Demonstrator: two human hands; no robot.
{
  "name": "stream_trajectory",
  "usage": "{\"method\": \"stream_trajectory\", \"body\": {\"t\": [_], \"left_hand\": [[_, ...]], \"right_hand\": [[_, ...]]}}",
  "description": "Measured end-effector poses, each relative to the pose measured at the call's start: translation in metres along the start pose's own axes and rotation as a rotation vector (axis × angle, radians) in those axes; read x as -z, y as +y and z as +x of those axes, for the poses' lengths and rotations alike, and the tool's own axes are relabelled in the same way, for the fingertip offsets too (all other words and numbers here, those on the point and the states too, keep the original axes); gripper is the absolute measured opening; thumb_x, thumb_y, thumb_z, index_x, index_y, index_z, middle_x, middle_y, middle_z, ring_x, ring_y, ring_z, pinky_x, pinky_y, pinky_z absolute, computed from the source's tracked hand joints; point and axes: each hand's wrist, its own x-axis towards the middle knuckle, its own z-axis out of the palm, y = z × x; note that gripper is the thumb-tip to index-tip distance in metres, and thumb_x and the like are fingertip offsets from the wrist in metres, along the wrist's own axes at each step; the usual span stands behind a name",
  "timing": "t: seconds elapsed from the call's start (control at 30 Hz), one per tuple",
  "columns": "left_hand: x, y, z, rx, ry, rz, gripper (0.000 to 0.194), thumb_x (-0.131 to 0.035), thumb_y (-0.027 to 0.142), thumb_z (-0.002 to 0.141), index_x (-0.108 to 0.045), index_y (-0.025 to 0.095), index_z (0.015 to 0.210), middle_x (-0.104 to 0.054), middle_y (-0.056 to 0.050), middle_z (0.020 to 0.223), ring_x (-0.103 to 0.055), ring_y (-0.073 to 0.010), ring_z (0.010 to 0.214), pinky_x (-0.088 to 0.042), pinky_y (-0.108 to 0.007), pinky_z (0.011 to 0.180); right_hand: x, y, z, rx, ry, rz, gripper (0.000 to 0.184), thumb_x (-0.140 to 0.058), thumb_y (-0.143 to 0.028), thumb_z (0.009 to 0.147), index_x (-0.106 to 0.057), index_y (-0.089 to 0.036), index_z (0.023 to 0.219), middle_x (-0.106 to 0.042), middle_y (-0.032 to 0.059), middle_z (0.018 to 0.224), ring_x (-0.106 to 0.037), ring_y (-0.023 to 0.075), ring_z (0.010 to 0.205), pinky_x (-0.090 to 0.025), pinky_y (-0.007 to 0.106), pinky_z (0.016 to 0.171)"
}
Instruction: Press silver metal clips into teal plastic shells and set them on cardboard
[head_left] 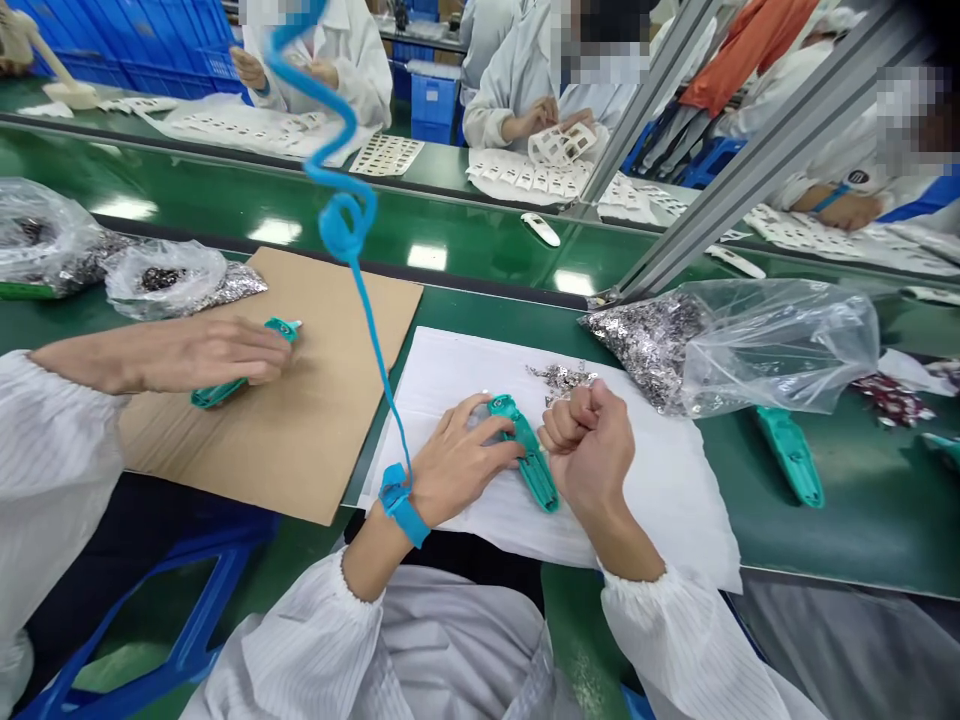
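Observation:
A teal plastic housing (534, 465), long and narrow with a hollow inside, lies on the white sheet (660, 500). My left hand (459, 455) grips its upper end from the left, fingertips on its edge, and wears a blue wrist strap (403, 507) with a coiled cord (365, 300). Close by on the right, my right hand (592, 450) is curled with its fingers closed; whatever they may pinch is hidden. Just behind that hand lies a loose pile of small shiny metal parts (559, 378).
A clear bag of metal parts (652, 340) lies at the back right, near another teal housing (791, 455). At left, a co-worker's hand (225, 350) holds a teal housing over cardboard (337, 400). A green conveyor (480, 240) and a slanted metal post (720, 190) stand beyond.

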Motion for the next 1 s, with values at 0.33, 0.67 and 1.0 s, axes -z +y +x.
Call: {"method": "stream_trajectory", "body": {"t": [0.33, 0.67, 1.0], "left_hand": [[0.0, 0.002, -0.001, 0.018, -0.001, -0.001, 0.021, -0.048, 0.031, 0.098, -0.067, 0.023, 0.103, -0.063, -0.003, 0.116, -0.034, -0.0316, 0.133, -0.041, -0.05, 0.104], [-0.002, 0.004, -0.001, 0.013, 0.028, 0.073, 0.023, -0.048, 0.035, 0.098, -0.066, 0.021, 0.098, -0.063, -0.005, 0.113, -0.037, -0.0309, 0.131, -0.047, -0.047, 0.096], [-0.006, 0.006, -0.001, 0.009, 0.077, 0.13, 0.018, -0.05, 0.033, 0.098, -0.063, 0.021, 0.096, -0.062, -0.005, 0.11, -0.037, -0.0297, 0.13, -0.046, -0.045, 0.094]], "right_hand": [[-0.002, 0.003, -0.005, -0.031, -0.025, -0.004, 0.052, -0.054, -0.043, 0.087, -0.025, -0.022, 0.051, -0.014, -0.0091, 0.044, -0.009, 0.0066, 0.038, -0.016, 0.022, 0.035], [-0.005, 0.01, -0.006, -0.013, -0.067, -0.084, 0.053, -0.055, -0.044, 0.086, -0.025, -0.022, 0.049, -0.015, -0.009, 0.042, -0.012, 0.0061, 0.038, -0.016, 0.022, 0.035], [-0.003, 0.018, -0.009, 0.016, -0.028, -0.185, 0.052, -0.053, -0.047, 0.09, -0.029, -0.022, 0.051, -0.018, -0.009, 0.043, -0.014, 0.0069, 0.04, -0.016, 0.023, 0.038]]}}
